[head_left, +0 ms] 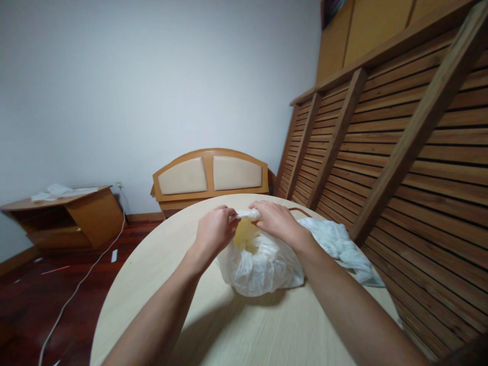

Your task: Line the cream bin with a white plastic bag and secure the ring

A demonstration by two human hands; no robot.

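A white plastic bag rests on the round pale wooden table, with something yellow showing inside its mouth; what that is I cannot make out. My left hand pinches the far rim of the bag from the left. From the right, my right hand grips the same gathered rim, its fingers curled over the plastic. The strip of bag between both hands is bunched and raised above the tabletop.
Crumpled pale cloth or plastic lies at the table's right side. A slatted wooden panel leans along the right. Behind stands a headboard; at left, a low cabinet and a white cable on the floor.
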